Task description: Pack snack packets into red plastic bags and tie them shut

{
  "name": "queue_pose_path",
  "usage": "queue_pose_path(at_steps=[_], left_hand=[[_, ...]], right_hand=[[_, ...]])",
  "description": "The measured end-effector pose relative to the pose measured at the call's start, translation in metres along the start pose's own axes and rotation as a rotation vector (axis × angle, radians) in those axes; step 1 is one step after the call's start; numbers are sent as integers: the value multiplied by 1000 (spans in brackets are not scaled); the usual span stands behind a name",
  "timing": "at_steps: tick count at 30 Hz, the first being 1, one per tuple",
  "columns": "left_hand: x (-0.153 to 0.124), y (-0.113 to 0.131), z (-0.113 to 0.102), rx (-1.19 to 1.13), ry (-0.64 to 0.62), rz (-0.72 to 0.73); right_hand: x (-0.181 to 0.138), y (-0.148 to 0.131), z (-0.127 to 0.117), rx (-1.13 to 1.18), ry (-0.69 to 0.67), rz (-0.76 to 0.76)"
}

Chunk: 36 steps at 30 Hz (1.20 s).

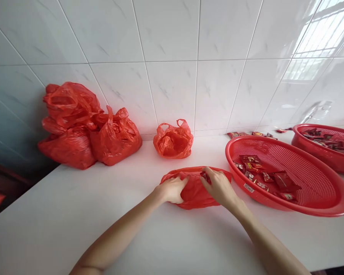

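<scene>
A red plastic bag (193,193) lies low and wide on the white table in front of me, its mouth facing up. My left hand (172,190) grips the near left part of this bag, thumb pointing inward and some fingertips hidden in the plastic. Over the right side of the mouth is my right hand (220,187), its fingers closed around small dark red wrapped snack packets (205,177). How many packets it holds is hidden. Just right of that hand stands a red perforated basket (312,172) with several red snack packets (285,181) inside.
A second red basket (304,143) with packets sits at the far right. Loose packets (258,134) lie along the tiled wall (172,88). Behind the bag stands a small open red bag (173,143). Filled red bags (117,139) are piled at the back left, near the table's edge.
</scene>
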State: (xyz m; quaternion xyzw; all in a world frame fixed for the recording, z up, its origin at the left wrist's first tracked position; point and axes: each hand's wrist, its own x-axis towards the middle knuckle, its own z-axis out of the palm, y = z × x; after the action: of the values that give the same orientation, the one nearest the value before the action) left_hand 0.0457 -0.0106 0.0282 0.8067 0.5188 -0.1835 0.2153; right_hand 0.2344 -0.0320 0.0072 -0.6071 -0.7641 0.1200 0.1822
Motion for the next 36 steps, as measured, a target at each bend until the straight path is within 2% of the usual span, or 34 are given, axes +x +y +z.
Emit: queue_pose_path(at_steps=[5, 10, 16, 19, 22, 24, 26, 28, 32, 36], left_hand=[[-1, -2, 1, -14, 31, -25], [-4, -11, -5, -21, 56, -59], [-6, -9, -4, -31, 136, -15], [-6, 2, 0, -15, 246, 88], [-1, 15, 10, 28, 384, 252], [4, 22, 20, 55, 417, 367], [10, 26, 29, 70, 401, 467], [14, 26, 37, 57, 378, 503], [15, 24, 43, 19, 253, 393], [14, 19, 36, -30, 156, 282]], right_hand=[[-1, 0, 8, -219, -195, 74], [-3, 1, 7, -194, -235, 69], [-1, 5, 3, -178, -279, 97], [-1, 6, 1, -157, -294, 86], [-2, 4, 2, -137, -307, 50], [-2, 3, 3, -122, -313, 21], [-2, 3, 4, -111, -317, -4], [-2, 3, 4, -109, -326, -5], [-2, 4, 3, -97, -341, 30], [-3, 7, 1, -88, -344, 40]])
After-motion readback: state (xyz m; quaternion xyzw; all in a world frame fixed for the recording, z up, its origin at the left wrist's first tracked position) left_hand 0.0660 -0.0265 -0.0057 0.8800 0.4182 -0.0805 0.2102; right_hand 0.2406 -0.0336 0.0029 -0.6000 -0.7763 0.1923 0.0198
